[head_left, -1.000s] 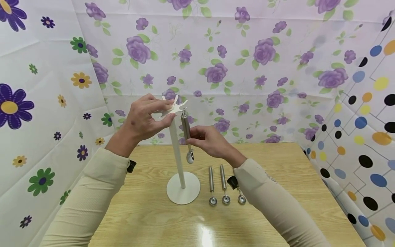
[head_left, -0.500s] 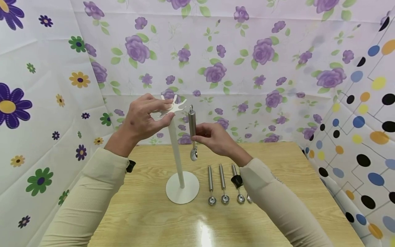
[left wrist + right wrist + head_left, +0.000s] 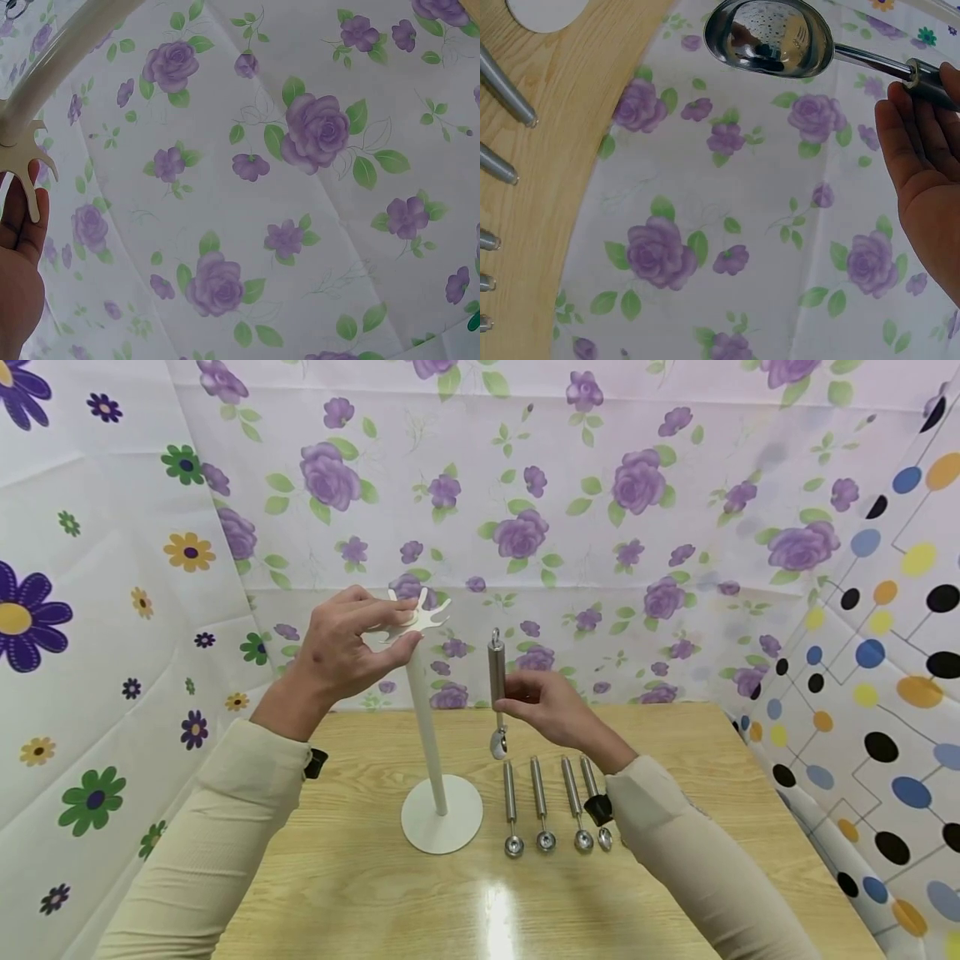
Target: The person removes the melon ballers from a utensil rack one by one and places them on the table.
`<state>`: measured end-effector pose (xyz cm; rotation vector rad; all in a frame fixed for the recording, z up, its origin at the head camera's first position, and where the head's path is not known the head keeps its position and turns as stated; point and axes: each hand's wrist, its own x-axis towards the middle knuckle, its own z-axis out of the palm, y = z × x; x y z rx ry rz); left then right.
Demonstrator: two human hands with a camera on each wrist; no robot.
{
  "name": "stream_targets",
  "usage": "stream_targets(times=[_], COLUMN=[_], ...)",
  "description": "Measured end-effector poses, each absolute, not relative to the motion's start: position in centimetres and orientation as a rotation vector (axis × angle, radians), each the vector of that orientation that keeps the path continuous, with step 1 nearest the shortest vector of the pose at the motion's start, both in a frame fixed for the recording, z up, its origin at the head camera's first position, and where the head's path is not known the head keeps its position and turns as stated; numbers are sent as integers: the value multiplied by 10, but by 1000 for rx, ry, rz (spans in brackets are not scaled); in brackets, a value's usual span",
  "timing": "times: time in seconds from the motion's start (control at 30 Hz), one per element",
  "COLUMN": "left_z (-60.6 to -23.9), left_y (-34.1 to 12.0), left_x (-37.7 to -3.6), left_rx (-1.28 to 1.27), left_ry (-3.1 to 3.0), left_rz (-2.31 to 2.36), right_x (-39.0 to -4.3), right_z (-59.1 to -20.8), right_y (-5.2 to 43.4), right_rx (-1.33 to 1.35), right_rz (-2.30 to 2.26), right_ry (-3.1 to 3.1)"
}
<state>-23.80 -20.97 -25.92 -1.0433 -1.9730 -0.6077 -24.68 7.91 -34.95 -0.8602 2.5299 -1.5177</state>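
Observation:
A white stand (image 3: 426, 727) with a branching hook top rises from a round base. My left hand (image 3: 341, 647) grips that top, fingers over it and thumb at its near edge; in the left wrist view, fingers of this hand (image 3: 19, 289) show behind the hooks (image 3: 30, 161). Right of the pole, my right hand (image 3: 551, 706) pinches a metal scoop (image 3: 497, 672) by its handle. The scoop hangs upright in the air, ring uppermost, apart from the hooks. Its shiny oval bowl (image 3: 769, 37) shows in the right wrist view.
Several metal utensils with round or oval heads, such as the leftmost one (image 3: 511, 806), lie in a row on the wooden table (image 3: 360, 893). My right wrist's camera partly hides the row's right end. Patterned cloth (image 3: 525, 460) surrounds the table behind and at both sides.
My right hand has drawn the scoop away from the stand's hooks to the right, and its ring is now well clear of them. My left hand has stayed on the stand's top.

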Motion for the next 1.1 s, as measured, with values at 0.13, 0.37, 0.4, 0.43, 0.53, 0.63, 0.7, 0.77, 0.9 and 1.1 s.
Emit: stream_targets(times=[0.13,0.37,0.4,0.43,0.53,0.63,0.7,0.77,0.9,1.1], left_z=[-260,-259,-259,-258,-258,-258,-259,-259,-260,-261], left_y=[-209,-209,-209,-209,-209,-208,-208,-208,-208,-209], left_x=[-239,-239,-238,-238,-238,-238,-239,-239,-239,-241], left_rx=[-1045,-1030,-1030,-1030,-1033,-1030,-1025,-1023,-1023,-1024], left_ry=[-1960,-1961,-1961,-1964,-1967,-1966,-1966,-1967,-1974,-1964], left_rz=[-614,-615,-614,-613,-612,-610,-610,-612,-614,-614], right_x=[-247,-248,-249,-249,-248,-249,-249,-249,-249,-247], right_z=[-357,-369,-370,-372,-376,-380,-382,-384,-388,-394], right_y=[90,110,113,115,125,134,139,144,154,166], right_rx=[-816,-744,-736,-725,-704,-687,-683,-674,-634,-568], right_rz=[-1530,-1518,-1511,-1505,-1494,-1490,-1489,-1484,-1473,-1464], right_ry=[2536,2557,2562,2565,2582,2604,2618,2631,2663,2696])
